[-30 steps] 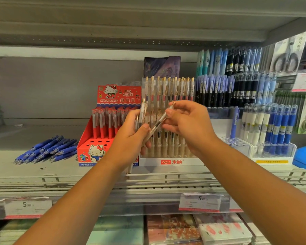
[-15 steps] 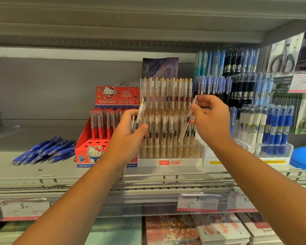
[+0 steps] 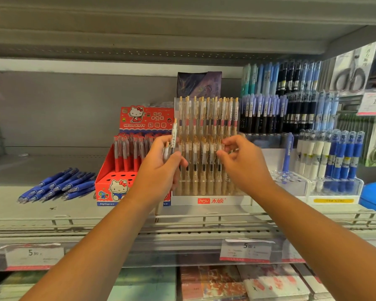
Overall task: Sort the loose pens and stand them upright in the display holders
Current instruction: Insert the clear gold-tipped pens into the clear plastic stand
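Observation:
A clear display holder (image 3: pixel 237 200) with a white base stands mid-shelf, two rows of clear gold-clipped pens (image 3: pixel 206 118) upright in it. My left hand (image 3: pixel 159 170) grips a few of the same clear pens (image 3: pixel 173 135) just left of the holder, their tops sticking up above my fingers. Loosely curled, my right hand (image 3: pixel 243 164) hovers at the tops of the lower row, and I see no pen between its fingers. Several loose blue pens (image 3: pixel 59 183) lie flat on the shelf at the left.
A red Hello Kitty pen box (image 3: pixel 115 187) stands left of the holder. To the right is an acrylic stand (image 3: pixel 334 190) with white and blue pens and one lone blue pen (image 3: pixel 288 153). A wire rail (image 3: pixel 204 218) runs along the shelf front, price tags below.
My right hand took one clear pen from the left hand's bunch, carried it to the holder's right side, and now sits lower without it. The left hand has stayed put.

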